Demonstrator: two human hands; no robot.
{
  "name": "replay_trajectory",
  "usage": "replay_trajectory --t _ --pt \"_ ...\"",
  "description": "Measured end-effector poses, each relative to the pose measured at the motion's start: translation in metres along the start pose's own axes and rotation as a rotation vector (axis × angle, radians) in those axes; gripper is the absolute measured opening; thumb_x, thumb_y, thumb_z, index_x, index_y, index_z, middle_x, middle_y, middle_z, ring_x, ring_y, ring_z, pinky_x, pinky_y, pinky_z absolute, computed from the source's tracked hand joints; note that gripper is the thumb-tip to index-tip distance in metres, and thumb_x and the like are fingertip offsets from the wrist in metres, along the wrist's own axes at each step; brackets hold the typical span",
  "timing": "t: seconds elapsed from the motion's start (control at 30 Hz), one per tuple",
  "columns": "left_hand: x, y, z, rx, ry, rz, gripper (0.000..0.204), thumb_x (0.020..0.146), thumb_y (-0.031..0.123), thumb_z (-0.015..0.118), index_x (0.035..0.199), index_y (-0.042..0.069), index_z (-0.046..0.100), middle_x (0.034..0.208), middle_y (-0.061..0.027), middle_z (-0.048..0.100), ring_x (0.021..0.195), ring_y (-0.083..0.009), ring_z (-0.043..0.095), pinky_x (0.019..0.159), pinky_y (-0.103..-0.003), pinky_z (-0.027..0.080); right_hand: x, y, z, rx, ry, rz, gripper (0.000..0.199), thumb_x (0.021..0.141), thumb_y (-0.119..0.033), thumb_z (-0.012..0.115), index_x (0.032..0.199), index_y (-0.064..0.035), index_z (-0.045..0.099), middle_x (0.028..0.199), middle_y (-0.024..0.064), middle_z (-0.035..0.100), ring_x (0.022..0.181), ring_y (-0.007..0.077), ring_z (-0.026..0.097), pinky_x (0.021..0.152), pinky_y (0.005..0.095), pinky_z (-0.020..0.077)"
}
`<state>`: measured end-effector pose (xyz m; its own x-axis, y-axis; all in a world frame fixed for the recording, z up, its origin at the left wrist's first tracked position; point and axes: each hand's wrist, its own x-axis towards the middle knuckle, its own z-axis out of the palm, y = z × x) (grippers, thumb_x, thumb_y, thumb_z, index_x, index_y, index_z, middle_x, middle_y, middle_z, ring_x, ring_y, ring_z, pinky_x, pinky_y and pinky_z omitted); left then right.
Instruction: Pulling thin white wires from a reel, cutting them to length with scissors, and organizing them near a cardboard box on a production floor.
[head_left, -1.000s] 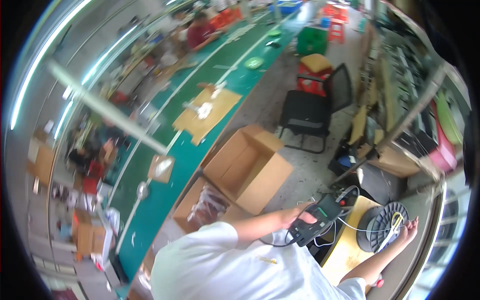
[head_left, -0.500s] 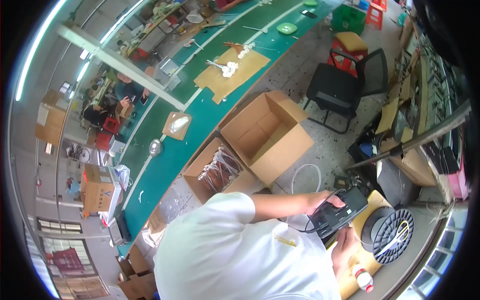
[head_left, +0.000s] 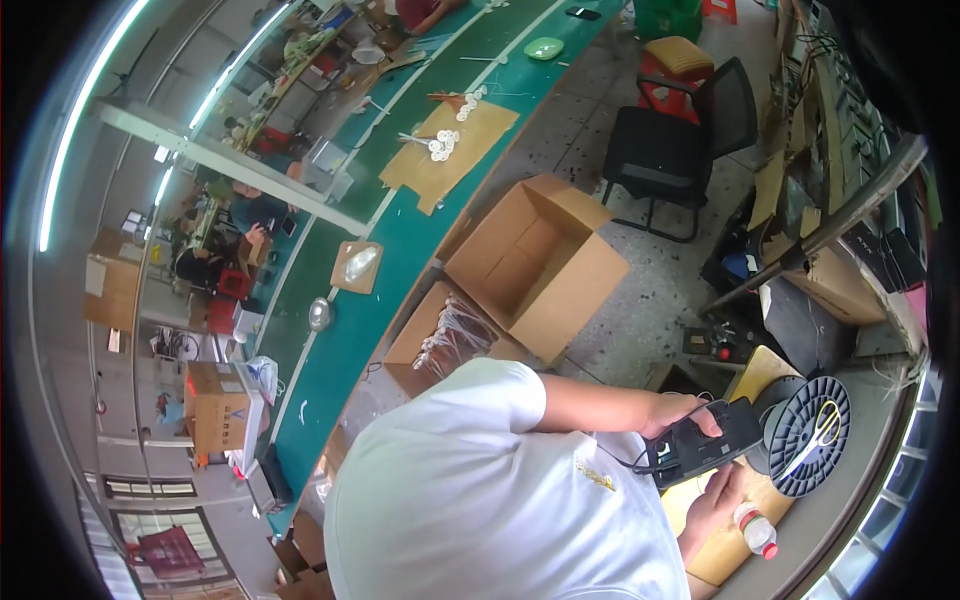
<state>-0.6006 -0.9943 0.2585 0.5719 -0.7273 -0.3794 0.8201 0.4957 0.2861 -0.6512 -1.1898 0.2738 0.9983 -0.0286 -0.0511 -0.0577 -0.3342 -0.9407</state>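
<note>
My left hand point(head_left: 683, 415) grips a flat black electronic device point(head_left: 705, 440), its thumb across the top. A thin black cable point(head_left: 640, 466) loops off the device near my shirt. Below the device's lower edge is my right hand point(head_left: 716, 500), its fingers drawn together; whatever they pinch is hidden. Right beside the device, a black ribbed spool point(head_left: 785, 455) lies with its flange upward, and scissors point(head_left: 826, 424) with yellow-white handles rest on it. A clear bottle with a red cap point(head_left: 756, 531) lies near my right hand on the yellowish wooden board point(head_left: 722, 560).
An open cardboard box point(head_left: 570, 290) stands on the floor, beside a smaller box point(head_left: 415, 345) full of white cables. A long green workbench point(head_left: 340, 320) runs along the left. There is a black chair point(head_left: 660, 150) farther off, and metal shelving point(head_left: 865, 215) at the right. Other people sit beyond the bench.
The whole view has shifted. Both hands and the black device appear farther right in the picture, with the left hand's hold kept. A white loop near the large box no longer shows.
</note>
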Motion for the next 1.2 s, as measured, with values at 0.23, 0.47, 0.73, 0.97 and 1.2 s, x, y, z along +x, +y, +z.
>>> replay_trajectory --t 0.23,0.47,0.73,0.97,1.2 --pt "-0.011 -0.003 0.01 -0.055 0.037 -0.005 0.032 0.078 0.02 0.066 0.104 0.001 0.062 0.092 -0.0124 0.068 0.077 -0.0218 0.065 0.075 -0.033 0.053 0.003 0.023 -0.003 -0.134 -0.511 -0.187 0.009 0.081 0.002 0.051 0.083 0.004 0.06 0.062 0.0154 0.058 0.056 0.0204 0.057 0.05 0.0314 0.0395" --pt "-0.017 -0.003 0.023 0.141 -0.074 0.126 0.044 0.073 0.013 0.07 0.113 0.001 0.056 0.094 -0.007 0.062 0.082 -0.0154 0.061 0.073 -0.028 0.051 0.039 0.058 -0.029 0.788 -0.075 0.517 0.043 0.098 -0.038 0.04 0.119 -0.0049 0.058 0.113 0.0082 0.063 0.109 0.0182 0.057 0.097 0.0364 0.0435" --pt "-0.011 -0.002 0.014 0.592 -0.258 -0.059 0.097 0.059 0.016 0.077 0.142 -0.003 0.031 0.126 -0.0104 0.052 0.116 -0.0199 0.05 0.1 -0.032 0.038 0.056 0.078 0.015 0.939 0.008 0.66 0.018 0.089 -0.022 0.058 0.09 -0.0058 0.066 0.078 0.0027 0.065 0.067 0.0123 0.056 0.06 0.0267 0.0439" --pt "-0.004 0.0 0.026 0.374 -0.103 -0.12 0.09 0.056 0.023 0.075 0.134 -0.002 0.038 0.116 -0.0176 0.058 0.101 -0.0304 0.063 0.088 -0.044 0.053 0.002 0.087 -0.069 0.139 0.188 0.853 0.019 0.089 -0.023 0.059 0.084 -0.0061 0.065 0.066 -0.0002 0.06 0.057 0.0079 0.047 0.051 0.0226 0.035" --pt "-0.011 0.003 0.02 0.221 0.061 -0.073 0.079 0.058 0.018 0.071 0.13 -0.003 0.044 0.111 -0.0168 0.061 0.098 -0.0279 0.064 0.086 -0.039 0.054 -0.016 0.084 -0.109 0.995 0.145 0.703 0.022 0.095 -0.022 0.055 0.084 -0.0052 0.063 0.051 -0.0086 0.036 0.042 0.0035 0.026 0.042 0.0205 0.021"
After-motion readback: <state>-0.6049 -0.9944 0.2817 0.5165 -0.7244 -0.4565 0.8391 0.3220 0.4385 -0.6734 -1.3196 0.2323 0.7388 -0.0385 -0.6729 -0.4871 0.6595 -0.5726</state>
